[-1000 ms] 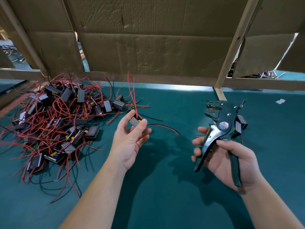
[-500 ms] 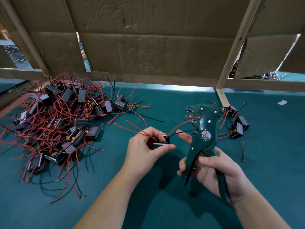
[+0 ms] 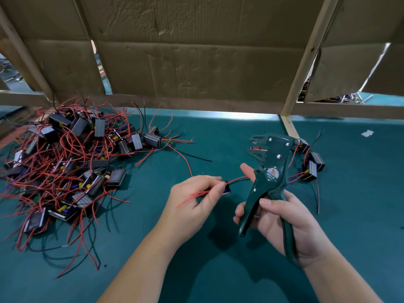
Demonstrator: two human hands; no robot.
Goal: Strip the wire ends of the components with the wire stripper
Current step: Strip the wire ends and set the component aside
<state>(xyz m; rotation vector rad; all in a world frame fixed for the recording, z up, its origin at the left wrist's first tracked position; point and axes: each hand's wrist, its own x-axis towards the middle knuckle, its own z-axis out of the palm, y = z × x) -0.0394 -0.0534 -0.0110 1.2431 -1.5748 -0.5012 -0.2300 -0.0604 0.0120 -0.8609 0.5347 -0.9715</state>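
Most left: big pile (image 3: 72, 162) mid-left looks unstripped, small batch (image 3: 312, 165) at right probably done. Left hand (image 3: 194, 197) fingers pinch one component (image 3: 226, 190) centre frame; right hand (image 3: 282, 221) fingers wrap the wire stripper (image 3: 269, 176), wires (image 3: 238, 179) not yet in its jaws.

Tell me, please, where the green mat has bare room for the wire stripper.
Bare mat lies between the big component pile and the wooden post, and again right of the small component group. The left third is crowded with the pile's wires; the left hand and right hand fill the middle.
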